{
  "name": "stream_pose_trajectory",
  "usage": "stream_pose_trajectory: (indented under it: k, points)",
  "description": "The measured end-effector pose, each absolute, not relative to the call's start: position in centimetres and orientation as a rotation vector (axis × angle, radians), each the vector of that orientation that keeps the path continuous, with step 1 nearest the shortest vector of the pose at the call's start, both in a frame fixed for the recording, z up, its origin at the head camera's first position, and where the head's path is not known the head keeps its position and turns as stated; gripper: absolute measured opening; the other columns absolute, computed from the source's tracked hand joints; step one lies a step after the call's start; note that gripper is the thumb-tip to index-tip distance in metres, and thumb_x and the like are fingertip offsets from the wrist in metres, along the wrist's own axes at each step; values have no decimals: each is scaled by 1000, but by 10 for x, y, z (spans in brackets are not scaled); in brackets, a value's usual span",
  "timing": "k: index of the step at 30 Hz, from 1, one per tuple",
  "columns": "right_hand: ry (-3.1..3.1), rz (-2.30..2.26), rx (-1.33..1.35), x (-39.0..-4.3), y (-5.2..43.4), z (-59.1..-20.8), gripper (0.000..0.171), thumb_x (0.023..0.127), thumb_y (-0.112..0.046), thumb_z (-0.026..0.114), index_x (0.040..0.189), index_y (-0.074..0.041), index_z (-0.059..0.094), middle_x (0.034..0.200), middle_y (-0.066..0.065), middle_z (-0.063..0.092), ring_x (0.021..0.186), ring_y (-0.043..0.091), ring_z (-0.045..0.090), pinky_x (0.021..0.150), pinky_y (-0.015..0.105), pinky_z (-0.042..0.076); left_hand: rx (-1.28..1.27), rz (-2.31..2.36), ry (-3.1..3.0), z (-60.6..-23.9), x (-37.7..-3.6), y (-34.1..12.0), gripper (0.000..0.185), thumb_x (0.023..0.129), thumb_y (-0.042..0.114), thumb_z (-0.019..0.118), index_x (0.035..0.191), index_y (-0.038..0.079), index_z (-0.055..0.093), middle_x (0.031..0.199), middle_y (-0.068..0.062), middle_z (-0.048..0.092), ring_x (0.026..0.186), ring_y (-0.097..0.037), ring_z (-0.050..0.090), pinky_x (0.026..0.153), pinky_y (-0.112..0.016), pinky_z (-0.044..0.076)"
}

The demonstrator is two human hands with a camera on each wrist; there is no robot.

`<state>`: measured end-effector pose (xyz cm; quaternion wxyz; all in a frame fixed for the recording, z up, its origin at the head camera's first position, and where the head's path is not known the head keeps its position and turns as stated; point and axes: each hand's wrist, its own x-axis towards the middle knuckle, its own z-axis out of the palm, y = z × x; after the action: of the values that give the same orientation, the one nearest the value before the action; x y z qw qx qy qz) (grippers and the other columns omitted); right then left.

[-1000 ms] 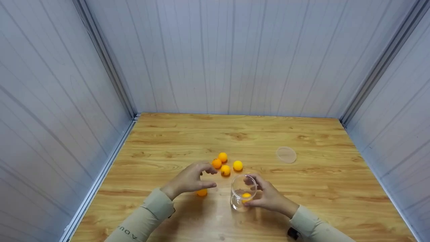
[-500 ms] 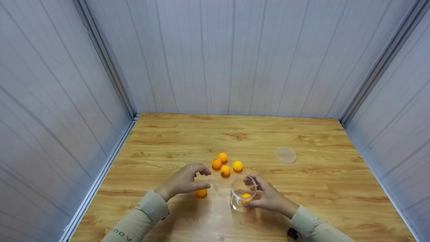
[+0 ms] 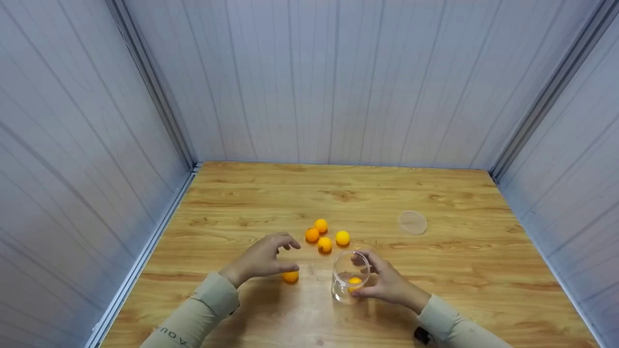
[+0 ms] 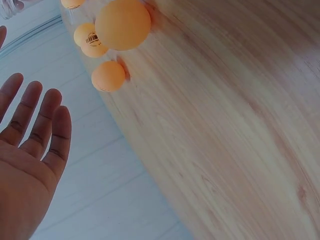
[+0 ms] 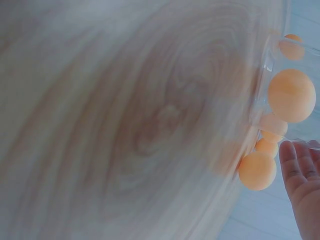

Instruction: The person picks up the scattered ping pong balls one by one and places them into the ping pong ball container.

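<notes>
Directly beneath the relaxed, empty fingers of the left hand (image 3: 261,258), the nearest orange ping-pong ball (image 3: 290,277) should be pinched lightly to prevent rolling on the surface (image 3: 435,290), while the right hand (image 3: 387,285) keeps gripping the clear jar (image 3: 349,278) upright beside it.

The head camera looked down and forward from well above the wooden table (image 3: 435,270), taking in the whole board and three grey walls at 12, 9 and 3 o'clock. The left wrist camera sat low and very near the board, tilted, facing the orange balls (image 4: 122,24). The right wrist camera, equally close and blurred, looked through the clear jar (image 5: 280,85). All three shared the balls and the tabletop.
</notes>
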<state>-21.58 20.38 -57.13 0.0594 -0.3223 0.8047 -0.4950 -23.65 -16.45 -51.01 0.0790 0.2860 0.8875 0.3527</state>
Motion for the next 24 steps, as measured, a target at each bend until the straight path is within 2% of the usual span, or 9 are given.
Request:
stream_pose_trajectory:
  k: [6,13,20,24]
  points:
    - [2438,-1505,-970,-215,204,-572,84,84,-22,96,147,6,48,140,30,64,129,50,64,105,57,58,867,992,2659,-512,-238,-168,47,94,29,87,133,10,71,132,-6,71,121,-32,66,100,-55,56]
    - [2423,-1532,-971,-216,203,-571,85,82,-20,97,146,7,49,140,30,65,128,50,64,105,56,58,856,964,2645,-516,-239,-170,53,92,28,88,138,8,69,137,-16,69,122,-36,66,101,-57,55]
    - [2421,-1527,-963,-217,203,-571,85,82,-22,97,146,6,49,140,30,65,129,51,64,105,60,58,825,958,2628,-522,-241,-173,59,91,27,89,139,3,67,138,-17,69,123,-37,65,103,-58,54]
    - [2419,-1519,-966,-217,204,-572,85,82,-23,97,146,7,49,140,30,65,130,51,64,104,60,58,775,942,2613,-526,-241,-174,59,91,26,89,141,5,67,141,-15,68,125,-36,64,105,-58,53]
